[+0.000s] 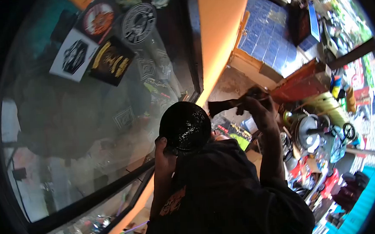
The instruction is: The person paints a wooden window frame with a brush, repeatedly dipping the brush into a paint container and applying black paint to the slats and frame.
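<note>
My left hand (pixel 165 153) grips the lower left edge of a round black object (pixel 185 126) with a speckled, shiny face, held in front of my chest. Whether it is a bowl or a solid dome I cannot tell. To its right, my right hand (pixel 261 111) is raised with its fingers closed around a dark, flat-ended tool (pixel 223 108). The tool points left, towards the round object, and looks apart from it. Its exact kind is too dark to make out.
A dark-framed glass pane (pixel 83 166) with several stickers (pixel 74 55) stands close on my left. Beyond it runs an orange wall edge (pixel 220 25). A blue tiled surface (pixel 264 31) lies at the upper right. Crowded goods and a metal pot lid (pixel 307 131) fill the right side.
</note>
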A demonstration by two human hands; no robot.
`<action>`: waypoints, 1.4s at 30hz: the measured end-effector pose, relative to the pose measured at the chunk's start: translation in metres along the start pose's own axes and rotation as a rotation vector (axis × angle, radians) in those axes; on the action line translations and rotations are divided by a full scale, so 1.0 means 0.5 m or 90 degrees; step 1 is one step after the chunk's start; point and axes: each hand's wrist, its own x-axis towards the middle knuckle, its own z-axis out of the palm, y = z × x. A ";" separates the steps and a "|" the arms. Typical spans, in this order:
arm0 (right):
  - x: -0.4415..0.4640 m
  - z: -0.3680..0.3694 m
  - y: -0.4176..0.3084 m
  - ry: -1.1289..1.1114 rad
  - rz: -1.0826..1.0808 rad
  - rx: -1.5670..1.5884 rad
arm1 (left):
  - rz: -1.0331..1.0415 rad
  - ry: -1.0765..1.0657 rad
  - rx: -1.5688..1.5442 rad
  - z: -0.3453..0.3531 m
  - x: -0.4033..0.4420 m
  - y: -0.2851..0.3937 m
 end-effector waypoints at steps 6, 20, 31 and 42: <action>-0.006 -0.006 0.045 -0.036 0.047 -0.001 | 0.073 -0.025 0.222 -0.044 0.026 -0.007; 0.097 0.001 0.012 0.069 -0.122 -0.063 | -0.046 -0.008 0.176 -0.016 0.045 -0.006; 0.277 0.126 0.089 0.136 -0.398 -0.238 | 0.050 0.004 0.186 -0.020 -0.005 -0.002; 0.328 0.176 -0.057 0.157 -0.309 0.038 | 0.058 0.000 0.097 0.015 -0.020 -0.003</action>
